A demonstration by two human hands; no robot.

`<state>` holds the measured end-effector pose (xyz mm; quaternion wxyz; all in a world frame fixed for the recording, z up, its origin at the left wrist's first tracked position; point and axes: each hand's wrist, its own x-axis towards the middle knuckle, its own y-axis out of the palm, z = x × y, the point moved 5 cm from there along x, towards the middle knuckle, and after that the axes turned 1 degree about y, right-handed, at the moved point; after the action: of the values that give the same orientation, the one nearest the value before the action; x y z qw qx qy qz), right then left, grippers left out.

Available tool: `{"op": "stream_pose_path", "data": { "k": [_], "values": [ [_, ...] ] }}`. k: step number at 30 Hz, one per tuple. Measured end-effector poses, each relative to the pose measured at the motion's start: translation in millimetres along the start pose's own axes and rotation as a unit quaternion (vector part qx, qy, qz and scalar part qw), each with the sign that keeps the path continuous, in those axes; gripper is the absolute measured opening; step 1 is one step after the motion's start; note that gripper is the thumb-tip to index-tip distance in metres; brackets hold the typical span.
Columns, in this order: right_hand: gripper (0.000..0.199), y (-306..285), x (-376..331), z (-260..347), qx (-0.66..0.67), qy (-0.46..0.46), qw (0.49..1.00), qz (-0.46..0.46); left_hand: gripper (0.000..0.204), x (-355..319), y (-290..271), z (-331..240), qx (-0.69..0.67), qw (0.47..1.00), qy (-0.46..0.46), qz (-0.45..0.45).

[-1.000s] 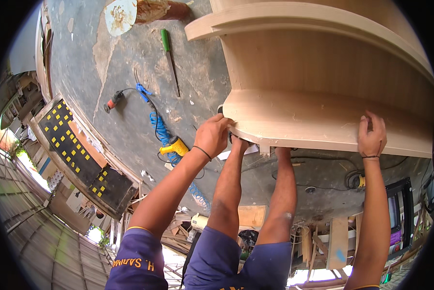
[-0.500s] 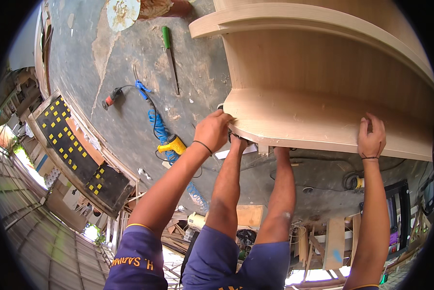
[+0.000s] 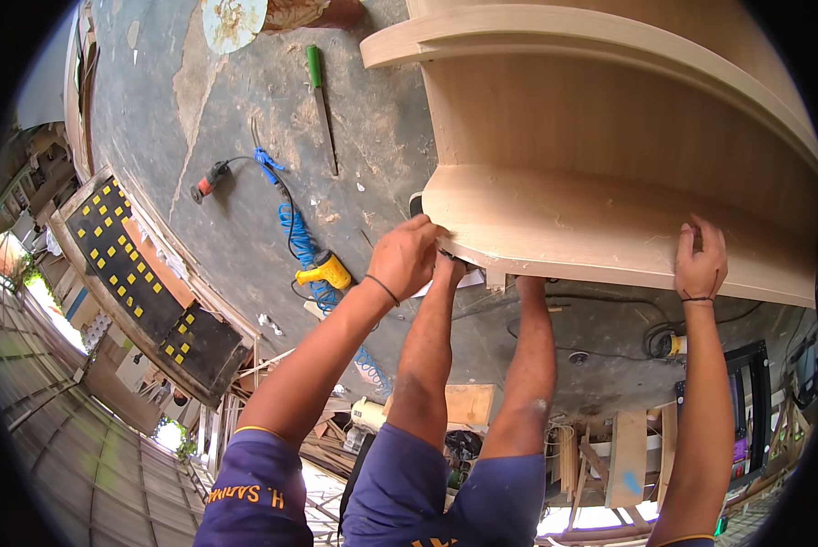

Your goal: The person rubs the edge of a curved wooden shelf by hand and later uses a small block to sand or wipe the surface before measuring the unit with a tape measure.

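Note:
A pale wood-grain furniture piece (image 3: 555, 214) lies in front of me, with a curved upper rail (image 3: 518, 32) and a lower panel that has a rounded corner. My left hand (image 3: 403, 263) is closed in a pinch at that rounded corner, its fingertips touching the edge. Whatever is between those fingers, if anything, is too small or hidden to name. Farther right, my right hand (image 3: 702, 262) rests over the panel's near edge, fingers loosely bent and thumb apart, with nothing visible in it. Thin shavings lie on the panel surface.
On the concrete floor to the left lie a green-handled saw (image 3: 322, 109), a red and black grinder (image 3: 210, 181), a coiled blue air hose (image 3: 298, 239) and a yellow power tool (image 3: 325, 272). Black cable (image 3: 600, 299) runs behind my legs. Wood offcuts (image 3: 628, 456) stand near the bottom right.
My left hand has shifted slightly right along the rounded corner, its fingers still together. The right hand stays in the same place on the panel.

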<state>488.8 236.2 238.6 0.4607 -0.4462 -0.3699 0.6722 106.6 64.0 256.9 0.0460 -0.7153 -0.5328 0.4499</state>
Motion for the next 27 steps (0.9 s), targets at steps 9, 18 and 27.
{"op": "stream_pose_path", "data": {
  "k": [9,18,27],
  "values": [
    [0.021,5.4,2.9,-3.8,-0.014,0.001,1.000,0.005,0.018,-0.7,3.2,18.7,0.080,0.993,-0.080,-0.046],
    [0.024,-2.1,-0.6,-5.3,-0.027,-0.020,0.999,0.008,0.016,-24.5,31.8,-123.2,-0.159,0.987,-0.014,-0.003],
    [0.043,-25.9,-115.2,172.1,0.319,-0.063,0.922,0.210,0.019,-42.3,96.8,-113.8,-0.517,0.809,-0.236,-0.153]
  ]
}}
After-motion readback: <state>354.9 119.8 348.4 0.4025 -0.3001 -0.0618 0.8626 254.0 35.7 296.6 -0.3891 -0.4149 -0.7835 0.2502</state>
